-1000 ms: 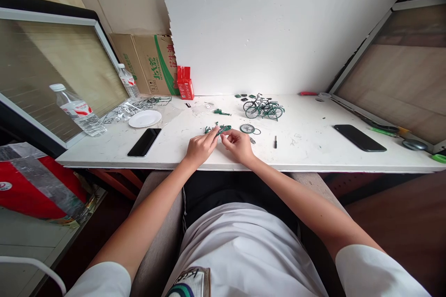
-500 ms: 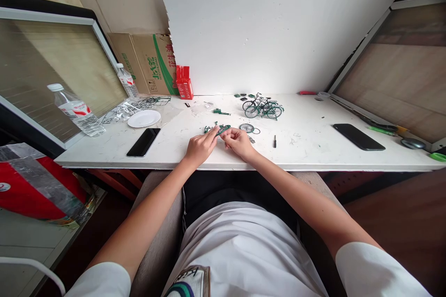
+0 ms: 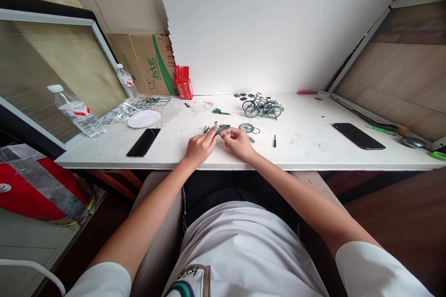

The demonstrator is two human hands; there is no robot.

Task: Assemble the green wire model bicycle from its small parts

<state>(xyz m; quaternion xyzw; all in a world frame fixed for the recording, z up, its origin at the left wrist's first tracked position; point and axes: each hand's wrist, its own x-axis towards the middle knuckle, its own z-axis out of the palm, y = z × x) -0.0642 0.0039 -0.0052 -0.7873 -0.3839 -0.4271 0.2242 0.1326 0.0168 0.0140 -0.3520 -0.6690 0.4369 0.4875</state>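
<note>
On the white table, two model bicycles stand close together and look complete, each with wheels, frame and handlebars.

In front of the bicycles and to their left, a green bicycle part is at the hands. The left hand lies with its fingers stretched out along it; the right hand has thumb and fingertips drawn together at its near edge. Whether either hand is closed on something — the part or a smaller piece — I cannot tell.

This third build looks well short of finished. A spoked wheel lies loose just in front of the bicycles, with a thin ring beside it. A long green piece lies to their left, unattached, and small flat pieces sit behind them, towards the left. A short black tool lies in front of the bicycles, apart from both hands. How much of the green part is joined is hidden by the fingers.
</note>
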